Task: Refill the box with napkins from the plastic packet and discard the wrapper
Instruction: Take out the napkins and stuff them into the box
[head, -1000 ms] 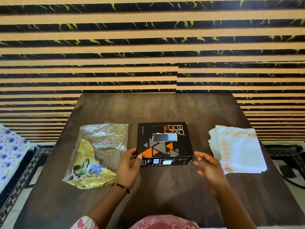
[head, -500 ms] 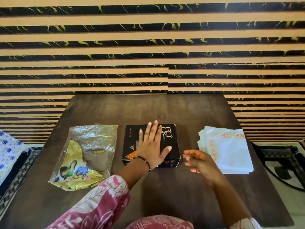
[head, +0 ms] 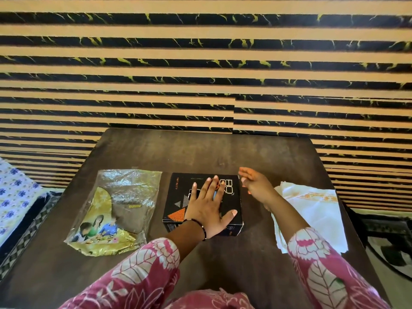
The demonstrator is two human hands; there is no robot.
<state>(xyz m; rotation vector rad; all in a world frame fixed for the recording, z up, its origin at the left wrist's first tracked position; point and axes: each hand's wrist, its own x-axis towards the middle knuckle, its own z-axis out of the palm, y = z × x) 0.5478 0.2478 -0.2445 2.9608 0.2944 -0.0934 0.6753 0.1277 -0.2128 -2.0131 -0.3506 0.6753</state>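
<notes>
A black box (head: 178, 197) with orange and grey triangles sits in the middle of the dark table (head: 223, 152). My left hand (head: 209, 206) lies flat on its top, fingers spread, covering the slot. Just beyond the box's far right corner my right hand (head: 256, 184) hovers with the fingers extended and holds nothing. A stack of white napkins (head: 316, 210) with orange print lies to the right, partly hidden by my right forearm. The flattened clear and gold plastic wrapper (head: 116, 210) lies to the left of the box.
A striped black and tan wall (head: 200, 74) rises right behind the table's far edge. A blue-flowered cloth (head: 13, 197) lies off the table's left side and a patterned rug (head: 392, 241) covers the floor on the right.
My left hand moved from the box's near left corner onto its top and stays pressed there. My right hand travelled from the box's near right corner forward past its far right corner.
</notes>
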